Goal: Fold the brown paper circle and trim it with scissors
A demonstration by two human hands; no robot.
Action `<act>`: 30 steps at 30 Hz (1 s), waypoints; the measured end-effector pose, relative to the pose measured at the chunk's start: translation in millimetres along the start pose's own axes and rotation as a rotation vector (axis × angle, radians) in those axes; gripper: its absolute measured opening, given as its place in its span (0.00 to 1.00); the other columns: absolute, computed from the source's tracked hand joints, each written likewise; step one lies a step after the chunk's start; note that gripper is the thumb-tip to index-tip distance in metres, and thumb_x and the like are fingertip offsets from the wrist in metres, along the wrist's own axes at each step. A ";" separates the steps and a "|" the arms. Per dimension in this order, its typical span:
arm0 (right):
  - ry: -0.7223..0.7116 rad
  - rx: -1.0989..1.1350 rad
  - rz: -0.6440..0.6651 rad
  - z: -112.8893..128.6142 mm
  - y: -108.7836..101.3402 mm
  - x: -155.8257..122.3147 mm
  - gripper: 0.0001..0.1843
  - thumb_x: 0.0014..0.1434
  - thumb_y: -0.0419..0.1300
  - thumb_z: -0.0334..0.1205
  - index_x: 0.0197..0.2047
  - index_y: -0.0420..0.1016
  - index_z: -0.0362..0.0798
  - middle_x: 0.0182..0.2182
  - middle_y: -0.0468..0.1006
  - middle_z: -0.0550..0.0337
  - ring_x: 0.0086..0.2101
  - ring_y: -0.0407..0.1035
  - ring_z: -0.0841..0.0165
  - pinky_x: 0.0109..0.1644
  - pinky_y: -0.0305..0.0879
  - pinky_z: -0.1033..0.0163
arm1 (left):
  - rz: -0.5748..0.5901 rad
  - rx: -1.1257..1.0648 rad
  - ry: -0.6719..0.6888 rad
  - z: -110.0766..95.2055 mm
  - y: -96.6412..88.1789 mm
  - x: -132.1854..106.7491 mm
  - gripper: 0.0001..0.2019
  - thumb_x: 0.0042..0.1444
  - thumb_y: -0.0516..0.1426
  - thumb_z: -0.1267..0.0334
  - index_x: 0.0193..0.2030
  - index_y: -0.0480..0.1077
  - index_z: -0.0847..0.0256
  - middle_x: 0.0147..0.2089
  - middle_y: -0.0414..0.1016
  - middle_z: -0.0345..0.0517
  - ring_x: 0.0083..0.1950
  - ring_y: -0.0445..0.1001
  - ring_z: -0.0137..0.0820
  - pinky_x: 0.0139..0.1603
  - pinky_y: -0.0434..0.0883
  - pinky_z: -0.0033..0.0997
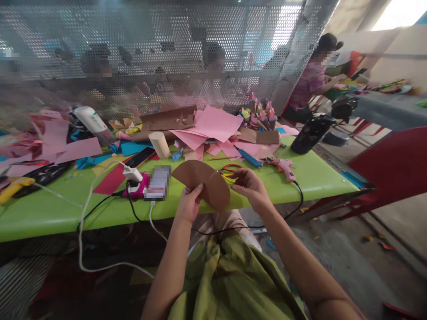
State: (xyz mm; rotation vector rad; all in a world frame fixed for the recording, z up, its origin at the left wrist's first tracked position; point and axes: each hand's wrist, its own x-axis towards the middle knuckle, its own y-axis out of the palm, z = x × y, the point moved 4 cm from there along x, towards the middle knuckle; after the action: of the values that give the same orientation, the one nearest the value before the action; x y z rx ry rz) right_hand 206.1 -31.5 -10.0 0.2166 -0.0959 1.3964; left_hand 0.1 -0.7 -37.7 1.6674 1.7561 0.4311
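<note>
My left hand (189,203) pinches the lower left edge of a brown rounded paper cutout (203,182), held up in front of the green table's near edge (50,218). On the cutout's right side, my right hand (251,186) has its fingers curled with the thumb against the paper's edge. Scissors with red and yellow handles (229,173) lie on the table just behind my right hand.
Pink sheets (213,124), brown card (167,118), a paper roll (160,144), a pink glue gun (283,166), a phone (157,182), a charger with white cable (133,174) and a black bottle (312,133) lie on the table. A perforated screen (150,49) stands behind. A seated person (310,84) is at right.
</note>
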 end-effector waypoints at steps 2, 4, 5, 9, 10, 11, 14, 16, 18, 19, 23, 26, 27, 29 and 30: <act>-0.012 -0.012 0.062 3.0 6.2 1.8 0.27 0.49 0.73 0.56 0.48 0.75 0.51 0.42 0.80 0.56 0.38 0.73 0.66 0.43 0.69 0.61 | -0.002 0.013 0.008 1.4 3.3 -1.9 0.20 0.34 0.75 0.68 0.37 0.78 0.62 0.38 0.86 0.44 0.41 0.84 0.32 0.47 0.76 0.28; 0.006 -0.039 0.142 4.1 13.9 4.5 0.25 0.52 0.71 0.56 0.46 0.77 0.49 0.40 0.81 0.56 0.40 0.73 0.64 0.44 0.69 0.59 | 0.006 0.013 0.005 2.2 6.8 -3.8 0.20 0.33 0.76 0.65 0.36 0.79 0.62 0.38 0.86 0.43 0.40 0.83 0.31 0.45 0.76 0.26; 0.020 -0.061 0.170 4.1 17.0 6.4 0.23 0.53 0.70 0.56 0.44 0.78 0.48 0.38 0.81 0.56 0.38 0.73 0.63 0.43 0.68 0.59 | 0.015 0.009 0.001 2.0 8.3 -4.7 0.20 0.33 0.76 0.64 0.35 0.79 0.62 0.38 0.86 0.43 0.39 0.83 0.30 0.44 0.76 0.26; -0.014 -0.210 0.132 11.1 17.2 17.2 0.16 0.54 0.67 0.51 0.37 0.80 0.47 0.31 0.80 0.60 0.34 0.72 0.64 0.40 0.66 0.60 | 0.047 0.024 -0.019 -6.0 7.0 -6.6 0.22 0.35 0.76 0.58 0.38 0.80 0.61 0.39 0.86 0.44 0.41 0.83 0.33 0.43 0.77 0.29; -0.041 -0.249 0.115 15.2 15.1 20.2 0.15 0.54 0.66 0.50 0.37 0.81 0.47 0.32 0.81 0.60 0.35 0.72 0.64 0.42 0.66 0.60 | 0.047 0.047 -0.023 -10.2 4.4 -6.6 0.22 0.37 0.75 0.57 0.40 0.80 0.61 0.40 0.86 0.45 0.42 0.83 0.35 0.44 0.78 0.31; -0.064 -0.283 0.110 19.8 13.1 23.3 0.14 0.55 0.65 0.49 0.37 0.81 0.47 0.33 0.82 0.59 0.36 0.73 0.63 0.43 0.66 0.59 | 0.049 0.078 -0.024 -15.2 1.4 -6.5 0.22 0.39 0.74 0.56 0.41 0.80 0.61 0.40 0.86 0.46 0.44 0.83 0.37 0.45 0.79 0.33; -0.105 -0.376 0.146 33.5 8.0 31.9 0.13 0.57 0.62 0.47 0.39 0.82 0.47 0.35 0.83 0.59 0.38 0.75 0.61 0.46 0.66 0.59 | 0.102 0.185 -0.032 -32.4 -6.9 -5.6 0.22 0.41 0.73 0.50 0.38 0.80 0.63 0.40 0.86 0.50 0.51 0.82 0.45 0.48 0.79 0.39; -0.134 -0.437 0.170 42.3 6.4 36.8 0.12 0.57 0.62 0.46 0.37 0.83 0.47 0.34 0.84 0.58 0.38 0.75 0.61 0.46 0.66 0.59 | 0.198 0.226 -0.077 -40.9 -8.6 -5.0 0.25 0.39 0.71 0.43 0.35 0.81 0.63 0.42 0.86 0.53 0.56 0.80 0.50 0.54 0.78 0.43; -0.171 -0.488 0.196 50.3 8.3 40.0 0.12 0.57 0.62 0.45 0.36 0.83 0.48 0.34 0.84 0.58 0.39 0.76 0.61 0.46 0.66 0.59 | 0.278 0.293 -0.121 -45.6 -8.1 -4.0 0.29 0.38 0.70 0.37 0.36 0.82 0.63 0.45 0.85 0.55 0.60 0.77 0.53 0.60 0.74 0.47; -0.186 -0.509 0.218 53.7 10.6 41.0 0.11 0.57 0.62 0.44 0.36 0.84 0.48 0.35 0.84 0.58 0.39 0.76 0.61 0.47 0.67 0.59 | 0.296 0.346 -0.127 -46.7 -7.3 -2.9 0.29 0.38 0.70 0.37 0.38 0.82 0.63 0.46 0.85 0.56 0.61 0.76 0.53 0.62 0.72 0.48; -0.213 -0.525 0.286 60.5 18.7 45.2 0.12 0.59 0.63 0.46 0.37 0.85 0.49 0.36 0.85 0.58 0.40 0.76 0.61 0.49 0.68 0.59 | 0.311 0.573 -0.147 -41.6 -0.7 2.9 0.25 0.35 0.75 0.51 0.41 0.83 0.63 0.42 0.86 0.53 0.56 0.79 0.52 0.62 0.71 0.49; -0.182 -0.455 0.173 53.6 6.2 54.6 0.19 0.65 0.57 0.52 0.44 0.84 0.49 0.38 0.84 0.57 0.40 0.76 0.62 0.48 0.69 0.60 | 0.235 0.559 -0.127 -38.2 1.4 7.4 0.26 0.34 0.75 0.51 0.41 0.83 0.62 0.40 0.86 0.51 0.49 0.82 0.49 0.56 0.75 0.46; -0.160 -0.440 0.123 47.9 -1.0 58.2 0.22 0.67 0.54 0.54 0.47 0.83 0.48 0.37 0.83 0.56 0.39 0.76 0.63 0.46 0.70 0.60 | 0.186 0.524 -0.098 -38.7 0.4 8.9 0.26 0.34 0.75 0.50 0.41 0.83 0.62 0.39 0.86 0.51 0.48 0.83 0.48 0.55 0.76 0.45; -0.121 -0.493 0.085 32.9 -13.0 63.5 0.23 0.68 0.50 0.51 0.51 0.81 0.48 0.35 0.82 0.56 0.34 0.76 0.64 0.42 0.71 0.60 | 0.089 0.439 -0.043 -40.3 -3.6 11.5 0.27 0.34 0.75 0.50 0.41 0.83 0.63 0.38 0.86 0.50 0.47 0.83 0.46 0.54 0.77 0.44; -0.128 -0.592 0.105 25.3 -16.0 64.4 0.20 0.67 0.52 0.46 0.50 0.82 0.48 0.36 0.83 0.55 0.36 0.76 0.63 0.44 0.71 0.59 | 0.049 0.396 -0.016 -40.9 -5.9 12.7 0.27 0.34 0.75 0.51 0.41 0.83 0.63 0.38 0.86 0.50 0.47 0.83 0.45 0.54 0.76 0.44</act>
State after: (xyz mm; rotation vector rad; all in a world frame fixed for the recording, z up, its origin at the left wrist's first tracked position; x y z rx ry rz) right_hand 234.5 22.8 25.7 -0.1952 -0.6231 1.3972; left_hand -30.8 19.2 -15.1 1.9800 1.8794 0.0912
